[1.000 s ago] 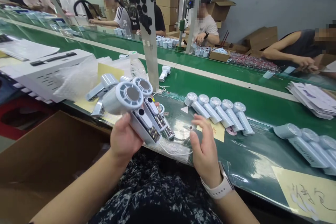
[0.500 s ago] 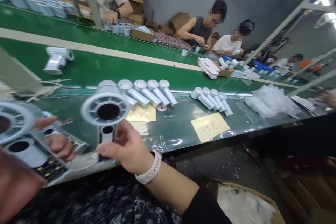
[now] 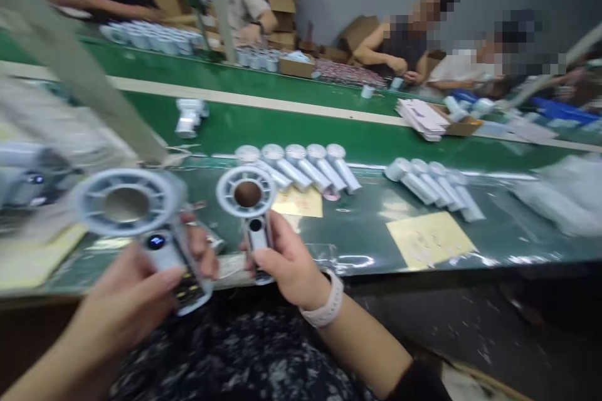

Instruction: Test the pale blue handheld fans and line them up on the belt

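Note:
My left hand (image 3: pixel 141 291) is closed round the handle of a pale blue handheld fan (image 3: pixel 128 203), round head up, a small lit display on its handle. My right hand (image 3: pixel 286 260), with a white watch at the wrist, grips the handle of a second handheld fan (image 3: pixel 248 194), held upright just to the right of the first. Both fans hover over the near edge of the green bench (image 3: pixel 357 238). The picture is smeared by motion.
A row of finished fans (image 3: pixel 301 166) lies on the bench behind my hands, a second row (image 3: pixel 435 178) further right, with yellow paper notes (image 3: pixel 427 238) in front. One fan (image 3: pixel 188 116) lies on the green conveyor belt. Several people work along the far side among boxes.
The view has swung back left. My right hand took one fan out of the bunch in my left hand and now holds it upright beside the one left there.

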Action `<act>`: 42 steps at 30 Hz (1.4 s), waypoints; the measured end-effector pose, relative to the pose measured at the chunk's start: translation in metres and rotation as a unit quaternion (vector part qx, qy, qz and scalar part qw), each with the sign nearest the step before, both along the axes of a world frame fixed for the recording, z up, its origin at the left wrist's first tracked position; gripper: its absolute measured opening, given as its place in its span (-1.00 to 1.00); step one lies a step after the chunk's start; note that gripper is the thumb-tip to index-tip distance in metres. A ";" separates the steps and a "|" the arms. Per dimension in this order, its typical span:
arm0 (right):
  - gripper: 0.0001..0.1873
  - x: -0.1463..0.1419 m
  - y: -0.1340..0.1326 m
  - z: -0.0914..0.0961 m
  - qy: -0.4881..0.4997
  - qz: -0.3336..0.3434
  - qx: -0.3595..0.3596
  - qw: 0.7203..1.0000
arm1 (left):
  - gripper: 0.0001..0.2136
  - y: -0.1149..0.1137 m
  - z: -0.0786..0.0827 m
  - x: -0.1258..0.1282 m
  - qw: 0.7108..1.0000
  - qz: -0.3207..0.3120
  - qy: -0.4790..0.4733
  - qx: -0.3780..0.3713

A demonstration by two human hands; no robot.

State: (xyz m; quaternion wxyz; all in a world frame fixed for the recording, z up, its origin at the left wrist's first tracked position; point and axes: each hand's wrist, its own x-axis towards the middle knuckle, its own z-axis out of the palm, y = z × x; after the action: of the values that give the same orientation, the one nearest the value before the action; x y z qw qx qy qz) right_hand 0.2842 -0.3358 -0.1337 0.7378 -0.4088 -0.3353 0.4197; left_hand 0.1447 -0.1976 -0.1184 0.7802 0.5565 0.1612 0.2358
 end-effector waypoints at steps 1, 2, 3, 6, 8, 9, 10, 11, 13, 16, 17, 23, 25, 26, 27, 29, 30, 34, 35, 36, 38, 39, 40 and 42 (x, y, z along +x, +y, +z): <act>-0.46 -0.003 0.001 0.000 0.011 0.001 -0.005 1.000 | -0.66 -0.007 0.006 -0.001 1.000 0.004 -0.015 0.021; -0.50 -0.005 0.003 0.000 0.023 0.002 -0.014 1.000 | -0.67 -0.011 0.011 -0.002 0.999 0.002 -0.018 0.030; -0.53 -0.008 0.005 0.000 0.037 0.007 -0.023 0.999 | -0.68 -0.012 0.013 -0.003 0.999 -0.004 -0.017 0.039; -0.56 -0.017 0.011 0.002 0.073 0.025 -0.052 0.996 | -0.74 -0.008 0.014 -0.012 0.998 -0.036 -0.038 0.042; -0.58 -0.022 0.014 0.004 0.085 0.035 -0.070 0.993 | -0.72 -0.005 0.013 -0.019 0.996 -0.056 -0.063 0.026; -0.58 -0.024 0.015 0.005 0.089 0.041 -0.074 0.992 | -0.71 -0.004 0.013 -0.022 0.995 -0.064 -0.073 0.016; -0.59 -0.026 0.016 0.006 0.092 0.047 -0.075 0.992 | -0.71 -0.004 0.013 -0.024 0.994 -0.067 -0.080 0.008; -0.59 -0.027 0.017 0.006 0.093 0.052 -0.074 0.992 | -0.71 -0.004 0.013 -0.026 0.995 -0.063 -0.084 0.002; -0.60 -0.029 0.019 0.006 0.090 0.059 -0.067 0.992 | -0.69 -0.004 0.012 -0.029 0.996 -0.041 -0.081 -0.002; -0.59 -0.031 0.020 0.005 0.081 0.068 -0.065 0.992 | -0.57 -0.004 0.011 -0.031 0.997 -0.004 -0.074 -0.010; -0.58 -0.032 0.020 0.005 0.077 0.073 -0.066 0.992 | -0.55 -0.003 0.011 -0.032 0.997 -0.002 -0.076 -0.012; -0.60 -0.033 0.019 0.001 0.080 0.062 -0.076 0.992 | -0.64 -0.001 0.005 -0.027 0.996 -0.003 -0.084 -0.042; -0.64 -0.033 0.018 -0.003 0.089 0.047 -0.087 0.991 | -0.64 0.001 0.000 -0.024 0.995 0.028 -0.078 -0.063; -0.65 -0.033 0.017 -0.005 0.090 0.044 -0.089 0.991 | -0.64 0.001 -0.003 -0.024 0.994 0.042 -0.072 -0.068; -0.64 -0.033 0.016 -0.007 0.088 0.045 -0.086 0.991 | -0.66 0.001 -0.005 -0.023 0.994 0.046 -0.067 -0.069; -0.63 -0.033 0.015 -0.009 0.085 0.062 -0.071 0.992 | -0.70 0.000 -0.007 -0.025 0.996 0.020 -0.063 -0.052; -0.63 -0.033 0.014 -0.010 0.083 0.072 -0.059 0.992 | -0.72 0.000 -0.007 -0.026 0.997 -0.002 -0.063 -0.036; -0.66 -0.031 0.014 -0.007 0.079 0.059 -0.027 0.995 | -0.70 -0.001 -0.002 -0.028 0.998 -0.015 -0.066 0.017; -0.66 -0.030 0.015 -0.007 0.083 0.053 -0.025 0.995 | -0.71 -0.001 0.000 -0.027 0.998 -0.005 -0.062 0.021; -0.66 -0.030 0.016 -0.006 0.089 0.052 -0.026 0.994 | -0.72 -0.001 0.000 -0.027 0.998 0.001 -0.059 0.024; -0.64 -0.030 0.017 -0.006 0.098 0.058 -0.028 0.993 | -0.73 -0.001 0.001 -0.026 0.998 -0.001 -0.056 0.032; -0.63 -0.030 0.017 -0.006 0.102 0.062 -0.030 0.992 | -0.74 -0.001 0.000 -0.026 0.998 -0.007 -0.058 0.034; -0.62 -0.031 0.017 -0.007 0.105 0.064 -0.033 0.992 | -0.74 -0.002 -0.001 -0.026 0.997 -0.011 -0.062 0.032; -0.61 -0.031 0.016 -0.008 0.111 0.063 -0.042 0.991 | -0.73 -0.002 -0.002 -0.025 0.997 -0.017 -0.069 0.024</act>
State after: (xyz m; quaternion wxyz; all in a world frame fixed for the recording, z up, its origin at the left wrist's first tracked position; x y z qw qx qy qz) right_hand 0.2528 -0.3199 -0.1420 0.7247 -0.3683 -0.2581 0.5221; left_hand 0.1196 -0.1997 -0.1208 0.7796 0.5602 0.0917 0.2645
